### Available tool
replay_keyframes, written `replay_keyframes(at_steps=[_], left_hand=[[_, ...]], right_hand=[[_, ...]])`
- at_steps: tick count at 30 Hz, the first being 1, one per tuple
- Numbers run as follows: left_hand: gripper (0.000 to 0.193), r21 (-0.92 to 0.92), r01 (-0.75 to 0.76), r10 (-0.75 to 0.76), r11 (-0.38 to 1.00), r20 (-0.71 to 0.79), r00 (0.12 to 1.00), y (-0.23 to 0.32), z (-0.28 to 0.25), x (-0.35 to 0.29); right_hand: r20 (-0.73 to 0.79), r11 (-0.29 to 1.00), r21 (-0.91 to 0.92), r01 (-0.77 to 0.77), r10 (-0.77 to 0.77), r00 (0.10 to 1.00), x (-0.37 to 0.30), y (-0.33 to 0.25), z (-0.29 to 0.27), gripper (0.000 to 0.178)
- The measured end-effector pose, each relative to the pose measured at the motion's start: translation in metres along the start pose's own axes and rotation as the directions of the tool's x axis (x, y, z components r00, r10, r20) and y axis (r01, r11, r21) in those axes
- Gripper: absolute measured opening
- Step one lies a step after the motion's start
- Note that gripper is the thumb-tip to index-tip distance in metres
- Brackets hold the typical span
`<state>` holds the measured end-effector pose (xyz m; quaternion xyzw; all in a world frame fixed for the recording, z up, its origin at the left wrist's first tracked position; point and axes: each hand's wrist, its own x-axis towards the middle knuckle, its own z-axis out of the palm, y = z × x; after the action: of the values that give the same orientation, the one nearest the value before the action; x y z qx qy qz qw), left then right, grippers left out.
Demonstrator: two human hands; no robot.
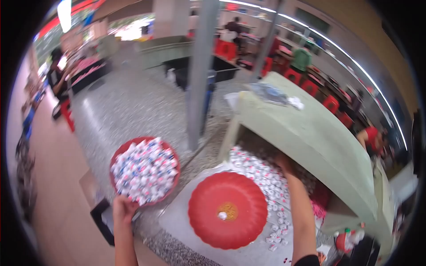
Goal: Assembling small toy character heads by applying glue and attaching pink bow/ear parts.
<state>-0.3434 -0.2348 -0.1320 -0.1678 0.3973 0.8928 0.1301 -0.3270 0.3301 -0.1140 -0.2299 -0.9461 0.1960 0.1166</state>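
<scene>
At the left, a red bowl is heaped with small white pieces marked in pink and blue. My left hand is closed at its near rim, the fingers partly hidden. In the middle a red plate with a wavy edge lies on a white sheet, one small white piece near its yellow centre mark. Many more small white pieces are spread from under a pale green cover down the plate's right side. My right hand reaches under that cover beside them; its fingers are blurred and shaded.
The pale green cover slopes over the right side, a clear plastic bag on top. A grey post rises beyond the plate. A black tray stands farther back. People sit on red stools at far benches. Pink pieces lie at right.
</scene>
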Motion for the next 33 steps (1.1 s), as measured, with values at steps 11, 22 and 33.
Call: replay_keyframes(at_steps=[11, 22, 33], left_hand=[[0.032, 0.048, 0.028, -0.028, 0.998, 0.0, 1.0, -0.015, 0.001, 0.02], [0.041, 0.103, 0.073, -0.094, 0.992, 0.209, 0.973, -0.027, -0.016, 0.074], [0.058, 0.203, 0.127, -0.202, 0.971, 0.41, 0.889, -0.028, -0.031, 0.105]], right_hand=[[-0.069, 0.996, -0.057, 0.065, -0.068, 0.995, -0.133, -0.054, -0.085, 0.022], [-0.18, 0.876, 0.221, 0.428, -0.394, 0.901, -0.276, -0.125, -0.053, 0.022], [0.053, 0.769, 0.448, 0.457, -0.533, 0.845, -0.371, -0.192, -0.001, 0.026]])
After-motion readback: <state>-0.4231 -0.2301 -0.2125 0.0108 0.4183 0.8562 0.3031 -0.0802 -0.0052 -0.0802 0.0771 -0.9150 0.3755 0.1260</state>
